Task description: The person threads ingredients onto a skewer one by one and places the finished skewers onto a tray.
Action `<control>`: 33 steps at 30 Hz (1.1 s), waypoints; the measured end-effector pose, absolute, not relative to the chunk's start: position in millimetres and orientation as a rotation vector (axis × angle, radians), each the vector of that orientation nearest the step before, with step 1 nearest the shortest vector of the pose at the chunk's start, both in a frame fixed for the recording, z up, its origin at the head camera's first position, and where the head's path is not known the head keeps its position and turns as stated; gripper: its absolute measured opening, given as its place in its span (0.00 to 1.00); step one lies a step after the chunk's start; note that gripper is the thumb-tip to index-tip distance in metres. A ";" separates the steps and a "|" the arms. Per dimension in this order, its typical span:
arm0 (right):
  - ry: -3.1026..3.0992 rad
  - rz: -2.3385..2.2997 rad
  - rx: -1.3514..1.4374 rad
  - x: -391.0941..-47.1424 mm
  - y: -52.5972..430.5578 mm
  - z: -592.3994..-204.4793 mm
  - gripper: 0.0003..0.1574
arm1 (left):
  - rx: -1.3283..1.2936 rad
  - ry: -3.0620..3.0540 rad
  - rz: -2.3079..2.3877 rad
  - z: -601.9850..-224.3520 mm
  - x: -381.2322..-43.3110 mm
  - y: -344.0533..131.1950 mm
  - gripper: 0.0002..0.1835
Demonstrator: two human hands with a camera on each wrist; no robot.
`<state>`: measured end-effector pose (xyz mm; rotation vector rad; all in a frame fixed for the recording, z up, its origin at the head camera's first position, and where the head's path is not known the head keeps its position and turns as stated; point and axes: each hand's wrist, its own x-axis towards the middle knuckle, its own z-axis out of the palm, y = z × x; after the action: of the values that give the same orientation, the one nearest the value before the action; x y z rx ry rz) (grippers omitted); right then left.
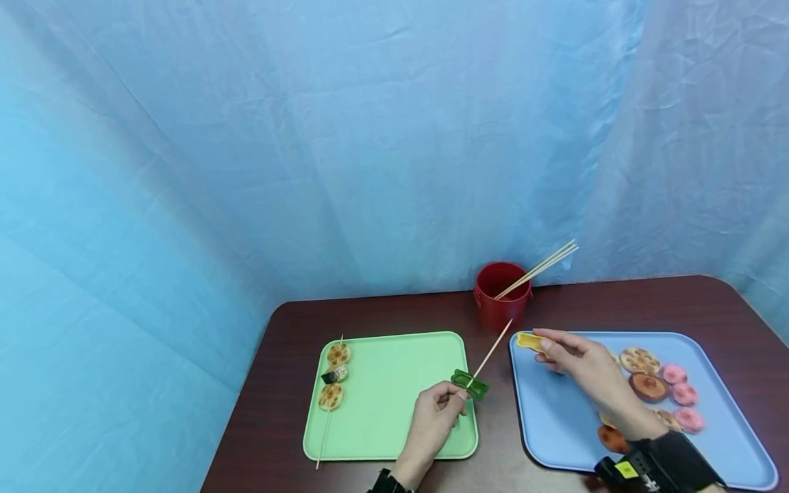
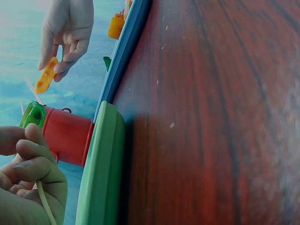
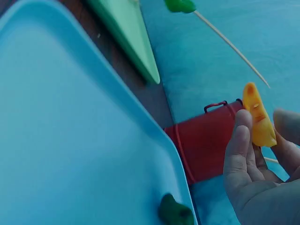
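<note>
My left hand (image 1: 434, 418) pinches a wooden skewer (image 1: 495, 348) over the right edge of the green tray (image 1: 394, 397). A green pepper piece (image 1: 470, 385) is threaded on it just above my fingertips, and the bare pointed end slants up and right. Between thumb and fingers, my right hand (image 1: 582, 363) holds a yellow pepper piece (image 3: 258, 117) above the left edge of the blue tray (image 1: 555, 438). The yellow piece is apart from the skewer, to the right of its tip. In the left wrist view, the skewer's lower part (image 2: 44, 201) passes through the curled left fingers.
A finished-looking skewer with two round slices (image 1: 331, 396) and a dark-edged piece (image 1: 335, 374) lies on the green tray's left. Behind stands a red bucket (image 1: 502, 311) with several skewers (image 1: 545, 263). The blue tray holds pink rings (image 1: 684, 394), a brown mushroom slice (image 1: 648, 387) and other pieces.
</note>
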<state>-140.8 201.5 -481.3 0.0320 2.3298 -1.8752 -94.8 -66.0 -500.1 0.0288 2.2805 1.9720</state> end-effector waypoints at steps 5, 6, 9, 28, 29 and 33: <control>2.214 -1.980 0.091 -143.0 196.5 -479.8 0.43 | 0.036 2.277 1.973 -513.9 -99.1 -68.4 0.09; 2.211 -1.984 0.096 -143.2 195.5 -479.4 0.43 | 0.044 2.274 1.974 -514.1 -99.2 -68.9 0.09; 2.204 -1.991 0.116 -144.2 193.2 -479.2 0.43 | 0.068 2.270 1.982 -513.0 -98.3 -70.6 0.09; 2.117 -2.133 0.191 -153.6 186.4 -471.3 0.38 | 0.076 2.238 1.931 -512.7 -92.5 -71.0 0.11; 2.114 -2.142 0.183 -153.7 185.9 -470.6 0.37 | 0.076 2.238 1.931 -512.8 -92.4 -70.7 0.11; 2.095 -2.176 0.155 -154.2 184.4 -468.4 0.34 | 0.091 2.241 1.925 -513.3 -92.6 -70.2 0.12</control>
<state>-154.2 184.4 -468.4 0.1552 2.0953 -2.1756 -92.6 -70.2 -513.3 0.0909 2.2413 1.9248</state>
